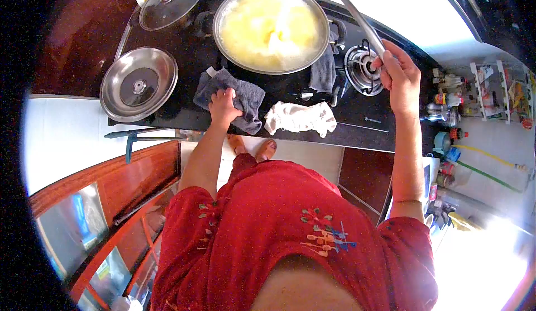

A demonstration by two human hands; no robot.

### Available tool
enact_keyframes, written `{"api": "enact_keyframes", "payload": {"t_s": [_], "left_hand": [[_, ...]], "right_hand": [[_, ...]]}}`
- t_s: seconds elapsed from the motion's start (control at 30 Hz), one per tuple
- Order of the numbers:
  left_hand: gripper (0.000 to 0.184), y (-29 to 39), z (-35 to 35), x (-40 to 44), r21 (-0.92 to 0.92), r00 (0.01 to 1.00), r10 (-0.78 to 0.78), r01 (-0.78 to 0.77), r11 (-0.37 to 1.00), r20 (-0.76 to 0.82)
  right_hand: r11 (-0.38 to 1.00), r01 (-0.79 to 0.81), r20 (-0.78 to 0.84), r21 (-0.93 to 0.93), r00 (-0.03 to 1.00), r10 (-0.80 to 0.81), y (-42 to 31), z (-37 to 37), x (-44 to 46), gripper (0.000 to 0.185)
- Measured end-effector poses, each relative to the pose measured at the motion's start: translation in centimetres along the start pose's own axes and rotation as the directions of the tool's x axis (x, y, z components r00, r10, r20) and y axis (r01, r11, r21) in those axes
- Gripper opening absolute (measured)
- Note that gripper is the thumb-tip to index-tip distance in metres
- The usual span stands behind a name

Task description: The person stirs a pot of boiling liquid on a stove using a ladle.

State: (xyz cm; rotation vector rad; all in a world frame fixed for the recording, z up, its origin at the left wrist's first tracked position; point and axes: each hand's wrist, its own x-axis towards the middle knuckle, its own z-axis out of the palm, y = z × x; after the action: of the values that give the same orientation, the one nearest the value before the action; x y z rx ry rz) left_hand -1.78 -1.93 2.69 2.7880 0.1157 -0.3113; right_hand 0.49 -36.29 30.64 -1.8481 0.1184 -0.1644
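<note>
My right hand (399,76) is closed around the long handle of a ladle (357,15), whose bowl is at the top edge above a large pan (216,37). Pale liquid streams from the ladle into the yellow, steaming contents (262,26). On the black stove top, my left hand (224,109) rests on a dark grey cloth (248,96), fingers curled at its surface; whether they pinch the fabric is unclear. A white cloth (300,118) lies to the right of the grey one.
A glass lid (170,4) lies at the back left, a steel lid (139,85) in front of it. Right of the pan are another dark cloth (322,72) and a bare burner (364,70). Bottles (446,99) and a rack (505,93) stand farther right.
</note>
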Motion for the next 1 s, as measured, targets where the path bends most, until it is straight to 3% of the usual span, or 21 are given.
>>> {"api": "enact_keyframes", "payload": {"t_s": [0.07, 0.27, 0.57, 0.67, 0.77, 0.9, 1.0], "left_hand": [[0.062, -0.1, -0.1, 0.0, -0.002, 1.0, 0.0, 0.0, 1.0, 0.004], [0.061, -0.3, 0.4, 0.2, -0.006, 1.0, -0.009, 0.009, 1.0, 0.014], [0.062, -0.5, 0.4, 0.5, -0.009, 1.0, -0.004, 0.004, 1.0, 0.029], [0.062, -0.7, 0.7, 0.7, -0.005, 0.999, -0.012, 0.012, 1.0, 0.046], [0.063, -0.8, 0.7, 0.8, -0.006, 0.998, -0.01, 0.01, 1.0, 0.055], [0.063, -0.6, 0.3, 0.8, -0.003, 0.997, -0.02, 0.02, 1.0, 0.069], [0.062, -0.5, 0.1, 0.8, -0.006, 0.998, -0.021, 0.021, 1.0, 0.066]], "right_hand": [[0.997, 0.072, -0.025, -0.019, 0.997, -0.072, -0.3, 0.2, 0.0, 0.033], [0.852, 0.313, -0.051, -0.421, 0.929, -0.367, 1.3, 0.7, 0.4, 0.026], [0.567, 0.385, 0.227, -0.728, 0.916, -0.33, 1.5, -1.0, -0.4, 0.023], [0.636, 0.237, 0.219, -0.735, 0.97, -0.109, 1.1, -1.6, -0.3, 0.024], [0.792, -0.149, 0.181, -0.592, 0.933, 0.311, 0.0, -1.7, 0.2, 0.026], [0.865, -0.406, 0.305, -0.295, 0.818, 0.488, -0.2, -2.3, 0.9, 0.033], [0.819, -0.569, 0.407, -0.075, 0.732, 0.546, 0.3, -2.9, 1.1, 0.034]]}}
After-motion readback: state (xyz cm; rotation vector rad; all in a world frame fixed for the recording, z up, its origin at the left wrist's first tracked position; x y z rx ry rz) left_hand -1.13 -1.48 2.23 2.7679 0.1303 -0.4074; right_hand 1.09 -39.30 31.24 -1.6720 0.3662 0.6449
